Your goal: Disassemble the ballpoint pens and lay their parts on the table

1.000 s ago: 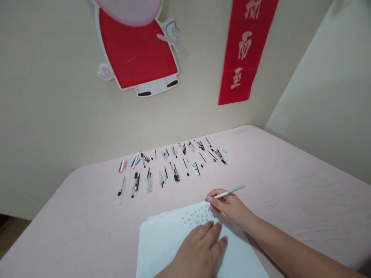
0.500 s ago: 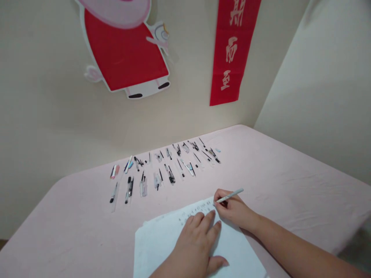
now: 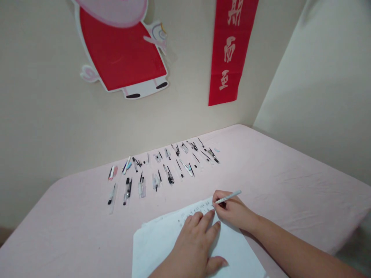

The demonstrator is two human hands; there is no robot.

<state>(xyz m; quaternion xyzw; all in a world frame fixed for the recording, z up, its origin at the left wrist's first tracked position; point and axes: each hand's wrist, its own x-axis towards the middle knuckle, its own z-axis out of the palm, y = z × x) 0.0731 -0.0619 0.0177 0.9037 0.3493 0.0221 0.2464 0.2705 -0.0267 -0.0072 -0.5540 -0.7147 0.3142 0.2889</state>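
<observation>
My right hand [image 3: 228, 207] is closed around a light-coloured pen [image 3: 232, 195], whose tip meets the top right part of a white sheet of paper [image 3: 156, 247]. Rows of dark handwriting [image 3: 193, 211] run along the sheet's upper edge, too small to read. Flat on the paper rests my left hand [image 3: 199, 237], fingers spread and thumb out to the right, just below the writing. More sheets seem to lie beneath the top one.
Beyond the paper, several pens and pen parts [image 3: 168, 174] lie in rows on the pink tablecloth [image 3: 261, 166]. At the back stands a wall with a cartoon cutout [image 3: 121, 50] and a red banner [image 3: 228, 58].
The whole view has shifted slightly. My right hand stays at the upper right of the paper with the pen, and my left hand keeps its place on the sheet.
</observation>
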